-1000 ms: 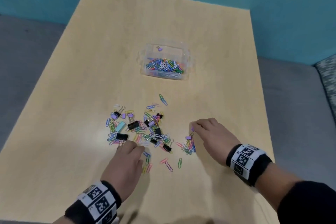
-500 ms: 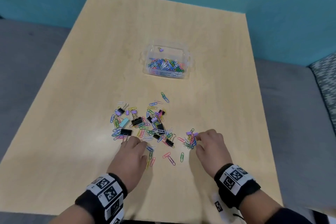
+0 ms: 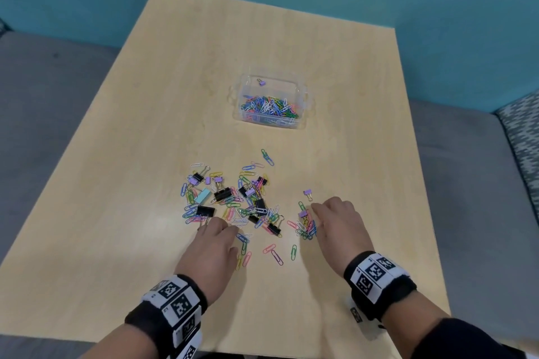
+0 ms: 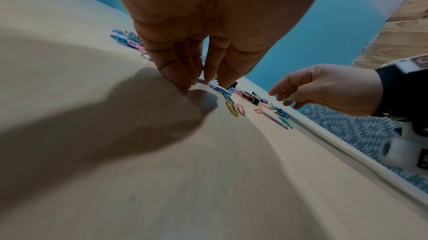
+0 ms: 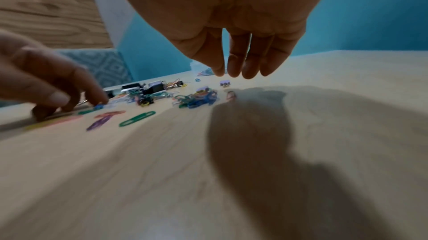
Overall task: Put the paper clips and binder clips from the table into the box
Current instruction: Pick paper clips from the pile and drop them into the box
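Teal walls back the table point(image 3: 145, 154), where both hands, the left hand point(image 3: 213, 245) and right hand point(image 3: 338, 227), hover with loose, empty fingers at the clips point(image 3: 233, 198), well short of the box point(image 3: 271, 102); pinching a tangle risks dropping some on the way.

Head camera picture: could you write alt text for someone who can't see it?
Two hands, the left hand and the right hand, reach into colourful paper clips and binder clips scattered on a pale wooden table. Farther back stands a clear plastic box, already partly filled with clips.
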A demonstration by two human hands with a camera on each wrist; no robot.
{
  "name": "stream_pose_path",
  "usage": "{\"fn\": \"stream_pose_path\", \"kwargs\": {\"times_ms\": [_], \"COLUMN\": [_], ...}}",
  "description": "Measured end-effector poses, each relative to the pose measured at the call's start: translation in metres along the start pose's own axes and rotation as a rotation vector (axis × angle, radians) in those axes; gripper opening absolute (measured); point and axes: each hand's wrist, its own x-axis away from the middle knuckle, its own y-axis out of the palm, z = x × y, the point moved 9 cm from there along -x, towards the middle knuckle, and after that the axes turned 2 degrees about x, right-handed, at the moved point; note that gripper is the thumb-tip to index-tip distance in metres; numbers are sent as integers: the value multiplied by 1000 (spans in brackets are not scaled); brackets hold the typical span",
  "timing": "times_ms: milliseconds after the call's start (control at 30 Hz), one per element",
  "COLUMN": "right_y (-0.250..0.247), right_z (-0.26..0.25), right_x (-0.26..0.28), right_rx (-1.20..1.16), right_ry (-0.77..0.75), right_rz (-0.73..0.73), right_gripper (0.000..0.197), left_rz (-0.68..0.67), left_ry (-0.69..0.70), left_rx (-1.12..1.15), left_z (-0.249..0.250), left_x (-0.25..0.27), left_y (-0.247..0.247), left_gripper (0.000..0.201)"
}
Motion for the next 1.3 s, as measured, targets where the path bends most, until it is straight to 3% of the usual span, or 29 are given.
{"fn": "stream_pose_path", "kwargs": {"times_ms": [100, 267, 433, 700, 800, 900, 1000, 1067, 1200, 1300], "right_y": [8, 13, -1, 3, 2, 3, 10, 18, 27, 21], "right_z": [-16, -19, 3, -18, -18, -12, 13, 14, -31, -26], "right_x": [4, -13, -20, -32, -18, 10, 24, 27, 28, 31], "right_rx": [83, 84, -56, 263, 323, 180, -64, -99, -126, -205], "right_ry": [-104, -105, 41, -128, -161, -201, 5, 94, -62, -4], "right_rz": [-26, -80, 5, -92, -98, -69, -98, -122, -141, -113], "right_gripper": [47, 65, 57, 62, 53, 49, 55, 55, 48, 35], "left_rz": [17, 26, 24, 21, 15, 17, 49, 50, -3, -34], "left_ry": [5, 20, 13, 8, 13, 22, 0, 3, 24, -4], "left_rx": [2, -2, 5, -2, -7, -4, 9, -8, -34, -27], "left_z": [-2, 0, -1, 0, -1, 0, -2, 3, 20, 19], "left_x": [0, 0, -1, -1, 0, 2, 7, 7, 1, 2], "left_y": [-1, -1, 0, -1, 0, -1, -3, -1, 7, 9], "left_gripper": [34, 35, 34, 35, 33, 29, 35, 44, 36, 43]}}
